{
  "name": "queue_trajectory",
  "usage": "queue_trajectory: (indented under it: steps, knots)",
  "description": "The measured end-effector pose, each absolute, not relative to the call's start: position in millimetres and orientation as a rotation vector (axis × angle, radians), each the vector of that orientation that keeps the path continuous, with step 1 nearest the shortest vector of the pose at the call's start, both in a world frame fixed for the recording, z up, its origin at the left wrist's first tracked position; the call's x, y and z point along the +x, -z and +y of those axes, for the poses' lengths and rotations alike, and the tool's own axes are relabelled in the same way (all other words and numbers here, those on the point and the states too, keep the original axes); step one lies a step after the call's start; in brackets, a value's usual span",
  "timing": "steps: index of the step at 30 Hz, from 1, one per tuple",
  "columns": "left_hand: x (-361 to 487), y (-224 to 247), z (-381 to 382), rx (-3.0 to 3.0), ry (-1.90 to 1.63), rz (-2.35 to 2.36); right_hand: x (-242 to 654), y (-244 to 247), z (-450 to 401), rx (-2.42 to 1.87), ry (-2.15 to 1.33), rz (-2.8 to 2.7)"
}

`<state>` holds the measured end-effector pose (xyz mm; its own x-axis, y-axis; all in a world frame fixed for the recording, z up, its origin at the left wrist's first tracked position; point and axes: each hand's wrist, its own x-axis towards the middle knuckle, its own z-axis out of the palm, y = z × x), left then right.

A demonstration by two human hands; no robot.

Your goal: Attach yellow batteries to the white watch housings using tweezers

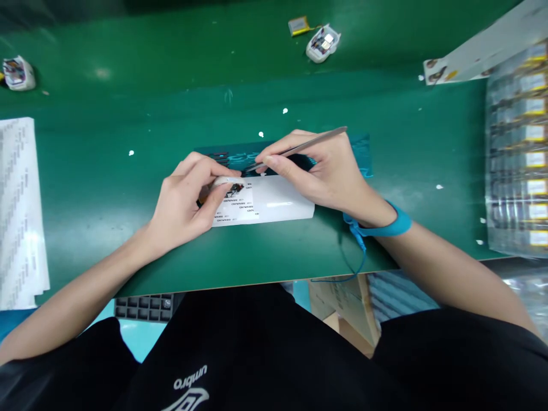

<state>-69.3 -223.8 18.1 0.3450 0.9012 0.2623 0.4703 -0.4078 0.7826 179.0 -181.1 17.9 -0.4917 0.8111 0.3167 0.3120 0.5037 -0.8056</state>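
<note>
Two narrow grips fill my view, the left hand (182, 200) pinching a small white device (233, 189) over the white sheet's (285, 200) ten o'clock end, the right hand (327, 174) holding tweezers (314, 141), tips perhaps touching it.

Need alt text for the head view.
The left hand holds a small white device with exposed electronics while the right hand points a slim metal tool toward it, over a white sheet on a green bench. A blue strap circles the right wrist.
</note>
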Motion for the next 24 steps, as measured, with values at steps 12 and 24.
queue_trajectory:
  steps: [12, 24]
  knots:
    - [-68, -16, -217, 2.175, -0.821, 1.164, 181, -12, -184, -0.882, -0.624, -2.283]
    - [-72, -36, -222, 2.249, -1.334, 1.18, 185, -25, -186, -1.031, -0.322, -2.166]
